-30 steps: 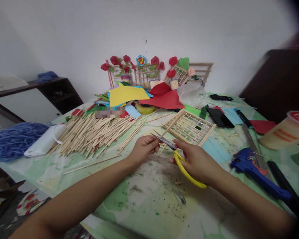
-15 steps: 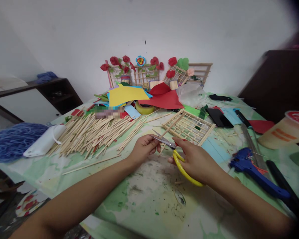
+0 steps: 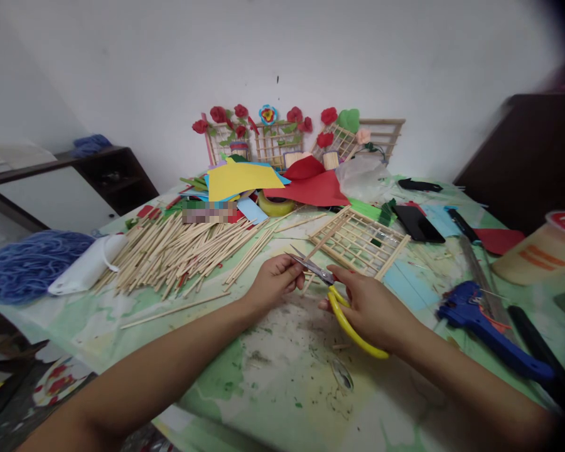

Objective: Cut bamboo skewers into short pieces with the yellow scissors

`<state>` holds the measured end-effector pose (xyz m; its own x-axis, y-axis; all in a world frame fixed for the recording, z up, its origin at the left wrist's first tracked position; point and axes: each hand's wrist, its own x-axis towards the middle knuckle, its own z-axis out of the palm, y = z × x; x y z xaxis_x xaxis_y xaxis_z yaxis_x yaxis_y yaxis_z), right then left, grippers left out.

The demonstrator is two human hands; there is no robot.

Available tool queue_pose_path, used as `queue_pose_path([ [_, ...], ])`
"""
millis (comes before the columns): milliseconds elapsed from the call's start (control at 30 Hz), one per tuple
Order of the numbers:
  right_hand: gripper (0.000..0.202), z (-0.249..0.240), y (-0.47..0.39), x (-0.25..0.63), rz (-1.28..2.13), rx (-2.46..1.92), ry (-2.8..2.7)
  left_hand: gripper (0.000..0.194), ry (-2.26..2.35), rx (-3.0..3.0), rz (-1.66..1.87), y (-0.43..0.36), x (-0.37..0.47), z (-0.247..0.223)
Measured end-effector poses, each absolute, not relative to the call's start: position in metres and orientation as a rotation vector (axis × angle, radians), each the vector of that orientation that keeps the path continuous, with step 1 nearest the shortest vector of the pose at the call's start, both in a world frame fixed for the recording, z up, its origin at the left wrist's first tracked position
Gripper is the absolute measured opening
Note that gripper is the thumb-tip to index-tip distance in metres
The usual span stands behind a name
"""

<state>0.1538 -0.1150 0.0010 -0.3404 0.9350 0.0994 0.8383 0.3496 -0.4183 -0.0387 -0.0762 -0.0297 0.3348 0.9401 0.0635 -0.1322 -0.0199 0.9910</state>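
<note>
Yellow-handled scissors are gripped in my right hand, blades slightly apart and pointing left. My left hand is closed in a pinch beside the blade tips; what it holds, if anything, is too small to make out. A thin wooden stick runs from the blades up to the stick lattice lying just beyond my hands. A few short stick pieces lie under the scissors, partly hidden by my hands. To the left is a big pile of thin wooden sticks.
Blue yarn and a white roll lie at the left. Yellow paper, red paper and flowered lattices stand behind. At the right are a phone, a blue glue gun and a drink cup.
The whole view has shifted slightly, so things appear a little further right. My hands and the scissors keep nearly the same pose.
</note>
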Motion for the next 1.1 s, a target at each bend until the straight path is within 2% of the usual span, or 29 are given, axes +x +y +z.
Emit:
queue_pose_path([
  [300,0.068,0.0013,-0.1154,0.1541,0.471,-1.63,-2.249,0.025,0.775,1.273,1.08,-0.0775,-0.0379,-0.0297],
  [633,0.071,-0.0021,-0.1149,0.1549,0.476,-1.579,-2.26,0.029,0.8,1.293,1.054,-0.0782,-0.0382,-0.0296],
  [1100,0.058,-0.0001,-0.1166,0.1544,0.388,-1.602,-2.33,0.029,0.854,1.264,1.084,-0.0794,-0.0375,-0.0315],
])
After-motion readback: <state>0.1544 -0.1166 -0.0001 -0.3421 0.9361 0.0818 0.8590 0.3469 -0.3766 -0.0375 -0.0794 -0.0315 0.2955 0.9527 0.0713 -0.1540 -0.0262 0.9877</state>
